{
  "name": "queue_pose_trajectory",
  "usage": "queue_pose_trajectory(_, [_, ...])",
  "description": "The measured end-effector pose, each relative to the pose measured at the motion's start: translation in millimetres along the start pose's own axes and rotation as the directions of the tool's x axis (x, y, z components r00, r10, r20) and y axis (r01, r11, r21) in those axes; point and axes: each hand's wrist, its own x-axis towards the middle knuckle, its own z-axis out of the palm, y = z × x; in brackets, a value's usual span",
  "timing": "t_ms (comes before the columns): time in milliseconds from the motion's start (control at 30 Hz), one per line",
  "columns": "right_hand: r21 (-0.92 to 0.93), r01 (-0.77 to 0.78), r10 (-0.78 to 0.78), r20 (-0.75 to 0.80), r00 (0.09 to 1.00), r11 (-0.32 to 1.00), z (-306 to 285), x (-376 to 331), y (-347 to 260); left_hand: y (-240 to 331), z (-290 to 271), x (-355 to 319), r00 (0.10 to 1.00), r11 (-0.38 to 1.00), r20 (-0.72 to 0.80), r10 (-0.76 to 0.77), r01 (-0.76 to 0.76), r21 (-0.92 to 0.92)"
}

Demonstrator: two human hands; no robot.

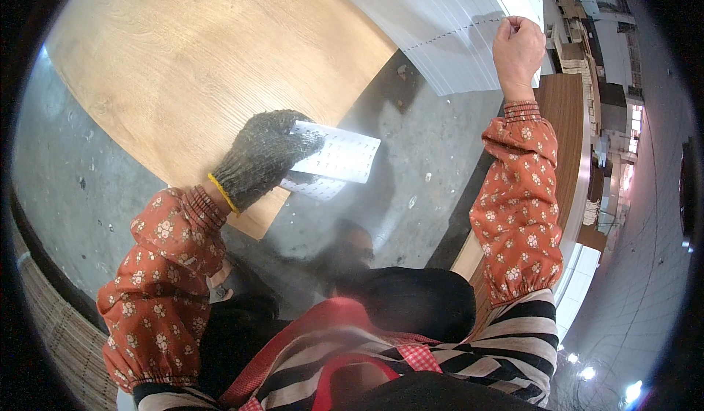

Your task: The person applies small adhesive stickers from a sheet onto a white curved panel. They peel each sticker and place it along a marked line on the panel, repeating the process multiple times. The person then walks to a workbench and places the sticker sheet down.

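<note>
Below your head, your left hand [264, 158], in a grey knitted glove with a yellow cuff, is closed around a small stack of white printed sheets [334, 160]. The sheets stick out to the right of the glove, fanned a little, so one lies over another; rows of small marks cover them, too fine to read. They hang over the edge of a large light wooden panel [183, 52], which fills the upper left and lies on the grey concrete floor [411, 184].

Up at the top right, your bare right hand [517, 48] is raised against a tall stack of white boards [455, 22]. Its fingers are pinched together at the upper edge of the stack, right where a thin dotted line crosses the white face. Whether anything sits between those fingertips you cannot tell from this view; the hand looks clenched, touching the boards.

Both forearms wear orange sleeve covers [517, 206] with a small white flower print, gathered at the wrists, over a black-and-white striped top. A dark brown wooden panel [568, 140] stands just beside your right arm, behind the white stack. Your two hands are well apart, the sheets low at the centre and the boards high at the right.
</note>
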Motion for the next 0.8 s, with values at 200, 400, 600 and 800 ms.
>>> queue_pose_trajectory(200, [-0.028, 0.017, -0.018, -0.041, 0.999, 0.999, 3, -2, -1, -6, 2, -2, 0.972, 0.956, -0.049, 0.229, -0.215, 0.2])
queue_pose_trajectory(400, [0.022, -0.029, 0.029, -0.034, 0.999, 0.999, 2, 0, -8, -1, -4, -5, 0.999, 0.998, 0.036, -0.04, 0.042, -0.048])
queue_pose_trajectory(600, [0.265, -0.313, 0.308, 0.062, 0.949, 0.912, -1, -2, -8, -8, -3, -9, 0.975, 0.947, -0.061, 0.214, -0.191, 0.258])
queue_pose_trajectory(800, [0.257, -0.369, 0.33, 0.181, 0.926, 0.893, 1, -4, -6, -8, 1, -8, 0.979, 0.938, -0.035, 0.201, -0.182, 0.296])
